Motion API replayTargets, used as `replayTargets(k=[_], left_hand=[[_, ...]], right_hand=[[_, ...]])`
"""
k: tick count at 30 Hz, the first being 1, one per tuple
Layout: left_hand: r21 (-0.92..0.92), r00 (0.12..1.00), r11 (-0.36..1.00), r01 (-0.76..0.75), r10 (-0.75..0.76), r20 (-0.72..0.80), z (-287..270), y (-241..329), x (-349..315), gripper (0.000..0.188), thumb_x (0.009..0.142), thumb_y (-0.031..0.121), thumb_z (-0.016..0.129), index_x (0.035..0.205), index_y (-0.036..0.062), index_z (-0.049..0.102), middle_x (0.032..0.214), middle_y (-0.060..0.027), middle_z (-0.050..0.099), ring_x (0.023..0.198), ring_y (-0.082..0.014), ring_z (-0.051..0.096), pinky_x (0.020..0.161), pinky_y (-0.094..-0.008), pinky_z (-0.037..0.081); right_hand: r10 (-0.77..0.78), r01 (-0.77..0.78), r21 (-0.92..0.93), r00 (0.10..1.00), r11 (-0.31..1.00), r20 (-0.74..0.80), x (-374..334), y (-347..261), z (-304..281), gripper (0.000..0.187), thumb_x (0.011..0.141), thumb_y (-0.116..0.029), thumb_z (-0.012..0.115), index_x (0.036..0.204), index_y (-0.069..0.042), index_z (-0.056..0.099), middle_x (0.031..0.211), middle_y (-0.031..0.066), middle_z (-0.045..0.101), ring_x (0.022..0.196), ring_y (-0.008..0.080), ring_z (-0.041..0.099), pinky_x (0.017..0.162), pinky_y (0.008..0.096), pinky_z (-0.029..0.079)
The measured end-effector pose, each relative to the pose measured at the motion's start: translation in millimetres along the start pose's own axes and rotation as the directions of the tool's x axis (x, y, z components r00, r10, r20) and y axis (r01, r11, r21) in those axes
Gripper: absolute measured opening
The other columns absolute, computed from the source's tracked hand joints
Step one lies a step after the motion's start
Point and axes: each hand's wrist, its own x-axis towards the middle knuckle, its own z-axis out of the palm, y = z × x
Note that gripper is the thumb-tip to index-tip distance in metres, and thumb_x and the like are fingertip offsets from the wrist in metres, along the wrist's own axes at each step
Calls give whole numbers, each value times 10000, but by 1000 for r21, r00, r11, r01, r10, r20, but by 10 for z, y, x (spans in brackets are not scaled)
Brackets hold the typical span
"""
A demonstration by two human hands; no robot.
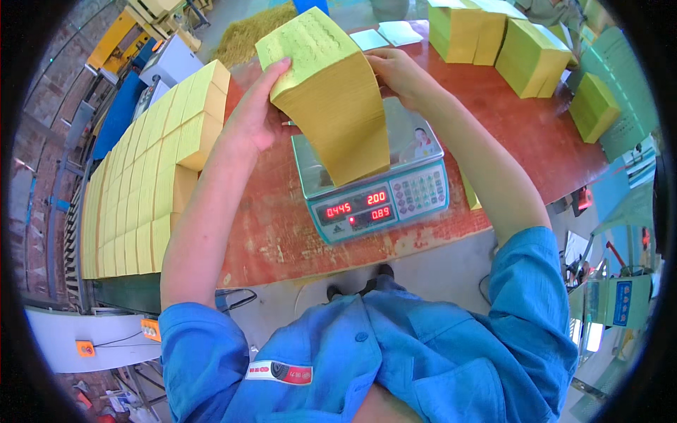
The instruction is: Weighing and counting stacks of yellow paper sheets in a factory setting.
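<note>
Bright, fairly even light falls from above on the yellow stack [330, 99] I grip, its front side darker than its top; red digits [376, 198] glow legibly, while surroundings soften and straight edges bend toward a black rim

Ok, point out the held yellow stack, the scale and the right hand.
Held yellow stack [337, 116]: head view, on its curved front side.
Scale [381, 206]: head view, on its front panel.
Right hand [405, 79]: head view, on the back of the hand.
</note>
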Motion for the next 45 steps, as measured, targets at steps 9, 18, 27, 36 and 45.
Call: replayTargets(k=[9,18,27,36,45], left_hand=[[92,999,996,16,-12,-51,62,53,-14,776,786,632,644,1361,135,485,1293,-125,549,1206,-301,515,970,-574,414],[244,993,969,-34,59,-98,-99,-75,-79,828,882,705,446,1412,69,434,1360,-125,513,1265,-280,468,1027,-535,363],[-88,875,990,-114,58,-481,-1290,-1339,-868,908,950,673,318,1515,-24,179,1608,-177,119,1477,-291,154,1155,-504,188],[-348,756,938,3,-230,-613,-1573,-2352,-1899,875,952,632,403,1503,-20,216,1582,-207,173,1463,-307,200,1131,-508,273],[-326,798,945,40,-226,-558,-1513,-2331,-1790,875,946,608,457,1475,-56,246,1556,-228,222,1436,-319,267,1110,-475,331]], right_hand=[[-11,8,-64,999,998,-51,80,41,25,292,949,-242,558,1083,-5,662,863,67,695,670,145,657,628,282,538],[-243,216,-263,967,940,-73,69,338,-133,326,905,-241,605,1114,1,669,912,84,699,754,144,636,683,285,507],[-78,122,99,927,988,-367,-1254,1023,-488,272,970,-140,520,1161,20,628,1019,86,681,891,138,632,786,264,480],[-5,57,101,892,993,-452,-2200,1409,-694,222,972,-55,474,1098,28,638,922,76,666,796,128,612,707,259,480],[-17,86,135,897,987,-442,-2307,1467,-535,208,966,-37,481,1075,34,643,852,58,637,764,126,587,683,258,465]])
